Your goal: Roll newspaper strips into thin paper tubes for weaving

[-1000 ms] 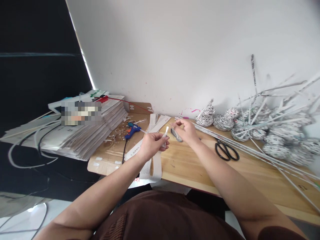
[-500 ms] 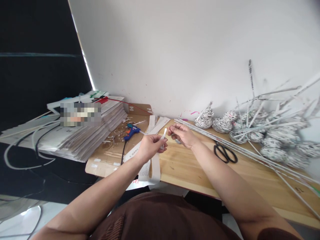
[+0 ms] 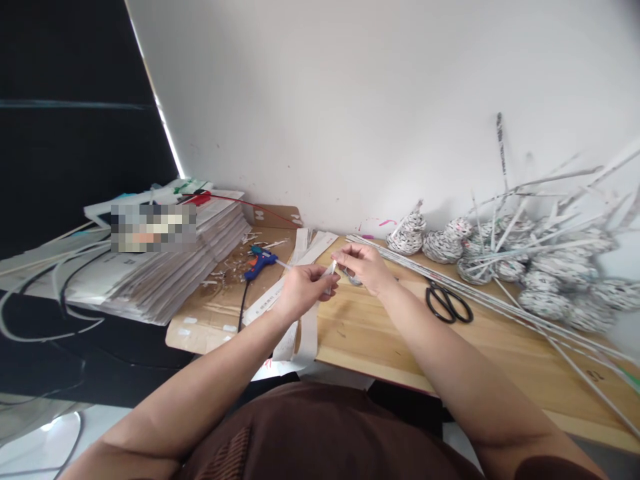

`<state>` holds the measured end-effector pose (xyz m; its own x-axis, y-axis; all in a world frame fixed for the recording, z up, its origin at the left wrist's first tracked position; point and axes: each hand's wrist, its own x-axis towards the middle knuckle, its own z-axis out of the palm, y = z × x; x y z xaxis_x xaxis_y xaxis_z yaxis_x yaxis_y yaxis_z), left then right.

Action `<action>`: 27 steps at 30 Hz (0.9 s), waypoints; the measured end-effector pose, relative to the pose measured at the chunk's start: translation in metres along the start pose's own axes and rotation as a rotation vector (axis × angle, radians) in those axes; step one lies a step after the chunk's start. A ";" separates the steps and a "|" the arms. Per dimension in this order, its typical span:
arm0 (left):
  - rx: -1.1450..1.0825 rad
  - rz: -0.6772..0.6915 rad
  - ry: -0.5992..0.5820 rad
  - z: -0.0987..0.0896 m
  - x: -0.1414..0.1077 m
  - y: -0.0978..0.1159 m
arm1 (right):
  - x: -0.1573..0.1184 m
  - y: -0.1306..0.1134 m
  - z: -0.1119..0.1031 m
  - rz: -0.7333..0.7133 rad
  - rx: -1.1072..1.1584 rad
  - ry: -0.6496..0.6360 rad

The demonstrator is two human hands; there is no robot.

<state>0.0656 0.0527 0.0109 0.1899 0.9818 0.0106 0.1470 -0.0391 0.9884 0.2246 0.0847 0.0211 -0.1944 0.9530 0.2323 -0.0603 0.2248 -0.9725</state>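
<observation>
A small folded piece of white paper point(image 3: 330, 269) is pinched between the thumb and fingers of my left hand point(image 3: 306, 291), above the wooden table. My right hand point(image 3: 364, 267) closes thumb and forefinger on the upper end of the same paper, so both hands meet at it. Long printed paper strips point(image 3: 268, 301) lie beneath and left of my left hand. Beyond them a blue glue gun point(image 3: 261, 264) rests on cardboard. Behind my right hand, part of a small greyish clear object point(image 3: 353, 277) shows; its kind is hidden.
Black-handled scissors point(image 3: 449, 303) lie right of my right forearm. Long rolled paper sticks point(image 3: 440, 277) run diagonally over the table point(image 3: 370, 340). Several woven paper shapes point(image 3: 406, 233) stand along the wall, some with sticks jutting out. A tall paper stack point(image 3: 165, 280) fills the left side.
My right hand has moved slightly left and closed on the tip of the paper, which stood free of its fingers before. The view has shifted a little.
</observation>
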 end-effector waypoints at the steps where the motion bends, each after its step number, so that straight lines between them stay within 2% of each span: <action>1: -0.007 0.000 -0.004 0.000 0.000 -0.001 | 0.000 0.000 -0.001 0.017 0.006 -0.009; 6: -0.032 -0.023 0.011 -0.002 0.001 -0.003 | 0.000 0.001 -0.003 0.010 0.040 -0.054; 14: -0.045 -0.027 0.066 -0.002 0.003 -0.007 | -0.002 0.011 0.000 -0.012 -0.135 -0.123; 21: -0.108 -0.031 0.029 -0.002 0.004 -0.016 | -0.002 0.006 -0.001 0.061 -0.141 -0.092; 27: -0.160 -0.066 0.050 -0.002 0.006 -0.021 | -0.002 0.009 -0.001 0.131 -0.089 -0.156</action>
<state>0.0614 0.0602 -0.0099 0.1358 0.9894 -0.0515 0.0001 0.0520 0.9986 0.2259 0.0851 0.0124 -0.3442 0.9339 0.0968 0.0604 0.1249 -0.9903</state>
